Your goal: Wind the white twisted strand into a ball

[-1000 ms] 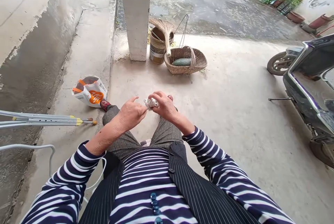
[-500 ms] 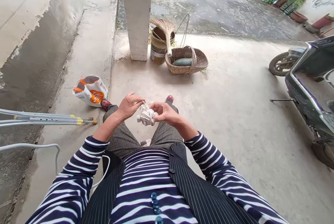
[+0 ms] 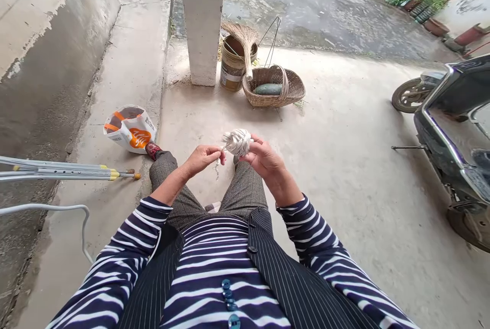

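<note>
plainly, the right hand (image 3: 265,161) grips the white bundle (image 3: 236,142) by its right side, left hand (image 3: 202,158) pinching a strand (image 3: 217,168) leftward.

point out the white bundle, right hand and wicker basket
White bundle (image 3: 237,142), head view: middle of its windings
Right hand (image 3: 267,160), head view: middle of the hand
Wicker basket (image 3: 265,100), head view: near wall

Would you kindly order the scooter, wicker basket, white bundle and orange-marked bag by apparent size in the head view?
Scooter, partly cropped
Wicker basket and orange-marked bag: too alike to rank
White bundle
</note>
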Demonstrator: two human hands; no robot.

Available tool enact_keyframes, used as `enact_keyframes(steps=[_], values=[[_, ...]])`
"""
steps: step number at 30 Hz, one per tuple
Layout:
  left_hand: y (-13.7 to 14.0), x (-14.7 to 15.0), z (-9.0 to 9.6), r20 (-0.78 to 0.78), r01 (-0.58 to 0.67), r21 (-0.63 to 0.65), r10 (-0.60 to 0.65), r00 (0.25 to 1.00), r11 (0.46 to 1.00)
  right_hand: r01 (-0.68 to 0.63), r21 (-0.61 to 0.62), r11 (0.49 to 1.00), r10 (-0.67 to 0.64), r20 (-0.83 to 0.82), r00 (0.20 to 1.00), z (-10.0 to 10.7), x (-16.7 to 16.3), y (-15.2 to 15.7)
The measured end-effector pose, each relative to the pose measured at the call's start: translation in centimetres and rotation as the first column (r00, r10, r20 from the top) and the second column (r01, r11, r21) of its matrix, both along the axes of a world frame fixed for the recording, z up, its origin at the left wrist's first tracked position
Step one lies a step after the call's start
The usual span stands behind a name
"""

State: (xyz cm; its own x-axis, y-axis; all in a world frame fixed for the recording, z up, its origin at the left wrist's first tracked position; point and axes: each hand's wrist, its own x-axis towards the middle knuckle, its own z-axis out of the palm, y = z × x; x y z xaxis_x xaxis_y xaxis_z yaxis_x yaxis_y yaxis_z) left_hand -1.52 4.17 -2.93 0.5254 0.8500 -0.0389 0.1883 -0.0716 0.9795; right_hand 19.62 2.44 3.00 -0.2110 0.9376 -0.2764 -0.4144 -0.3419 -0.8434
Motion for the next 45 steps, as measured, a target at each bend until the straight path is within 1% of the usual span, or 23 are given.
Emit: enact_keyframes(steps=[2, 5, 9, 12, 14, 16, 17, 20, 22, 24, 25, 27, 30, 33, 35, 37, 39, 42, 45], values=[[-0.4, -0.4, -0.5, 0.040, 0.058, -0.059, -0.055, 0.998, 0.997, 0.048, 0.054, 0.997, -0.048, 0.005, 0.999, 0.4, 0.5, 0.3], [-0.9, -1.4, -1.5, 0.048, 0.082, -0.096, -0.078, 0.996, 0.992, 0.083, 0.131, 0.988, -0.090, 0.049, 0.995, 1.0, 1.5, 0.8], [-1.0, -3.2, -3.2, -0.062, 0.070, -0.087, -0.076, 0.995, 0.994, 0.138, 0.192, 0.972, -0.158, 0.094, 0.983, 2.2, 2.9, 1.3], [-0.9, -4.3, -4.7, -0.119, 0.067, -0.094, -0.078, 0.990, 0.993, 0.199, 0.232, 0.952, -0.222, 0.079, 0.972, 3.3, 3.5, 1.4], [-0.8, -5.0, -5.9, -0.145, 0.063, -0.103, -0.078, 0.986, 0.993, 0.187, 0.225, 0.956, -0.205, 0.057, 0.977, 4.1, 3.5, 1.2], [-0.5, -5.6, -7.0, -0.205, 0.018, -0.099, -0.038, 0.978, 0.995, 0.124, 0.202, 0.971, -0.137, 0.052, 0.989, 4.9, 3.1, 0.8], [-0.3, -5.9, -7.5, -0.253, -0.026, -0.086, 0.003, 0.968, 0.996, 0.090, 0.192, 0.977, -0.102, 0.056, 0.993, 5.3, 2.8, 0.5], [0.9, -7.1, -8.0, -0.419, -0.172, 0.013, 0.162, 0.894, 0.985, 0.026, 0.186, 0.982, -0.038, 0.059, 0.998, 6.6, 1.8, -0.3], [1.7, -7.5, -7.6, -0.480, -0.232, 0.112, 0.257, 0.839, 0.966, 0.012, 0.203, 0.979, -0.019, 0.034, 0.999, 7.3, 1.0, -0.8], [2.4, -7.3, -6.5, -0.477, -0.245, 0.208, 0.317, 0.820, 0.947, -0.015, 0.229, 0.973, 0.013, 0.012, 1.000, 7.9, 0.2, -1.1], [2.5, -6.9, -5.8, -0.451, -0.243, 0.244, 0.332, 0.829, 0.939, -0.035, 0.240, 0.970, 0.034, 0.008, 0.999, 8.0, -0.2, -1.2], [2.3, -5.3, -4.0, -0.354, -0.231, 0.283, 0.325, 0.877, 0.931, -0.074, 0.249, 0.966, 0.073, 0.014, 0.997, 7.9, -1.0, -1.2], [1.0, -1.8, -1.0, -0.149, -0.226, 0.296, 0.278, 0.949, 0.928, -0.117, 0.210, 0.971, 0.112, 0.036, 0.993, 7.0, -2.0, -0.9], [-0.6, 1.1, 1.5, 0.004, -0.266, 0.241, 0.273, 0.962, 0.933, -0.124, 0.165, 0.978, 0.116, 0.062, 0.991, 6.3, -2.3, -0.5], [-1.3, 2.0, 2.5, 0.087, -0.280, 0.176, 0.268, 0.959, 0.944, -0.101, 0.167, 0.981, 0.091, 0.068, 0.994, 5.9, -2.0, -0.1], [-1.7, 1.8, 3.0, 0.156, -0.253, 0.109, 0.235, 0.959, 0.961, -0.066, 0.171, 0.983, 0.055, 0.067, 0.996, 5.6, -1.4, 0.4], [-1.8, 0.8, 3.1, 0.163, -0.187, 0.065, 0.174, 0.971, 0.980, -0.029, 0.156, 0.987, 0.018, 0.072, 0.997, 5.3, -0.5, 0.8], [-1.7, -1.1, 2.7, 0.053, -0.075, 0.044, 0.073, 0.996, 0.996, 0.030, 0.142, 0.989, -0.042, 0.082, 0.996, 4.7, 0.6, 1.3], [-1.7, -2.8, 2.0, -0.076, -0.023, 0.051, 0.027, 0.997, 0.998, 0.092, 0.174, 0.980, -0.110, 0.096, 0.989, 4.3, 1.3, 1.8]])
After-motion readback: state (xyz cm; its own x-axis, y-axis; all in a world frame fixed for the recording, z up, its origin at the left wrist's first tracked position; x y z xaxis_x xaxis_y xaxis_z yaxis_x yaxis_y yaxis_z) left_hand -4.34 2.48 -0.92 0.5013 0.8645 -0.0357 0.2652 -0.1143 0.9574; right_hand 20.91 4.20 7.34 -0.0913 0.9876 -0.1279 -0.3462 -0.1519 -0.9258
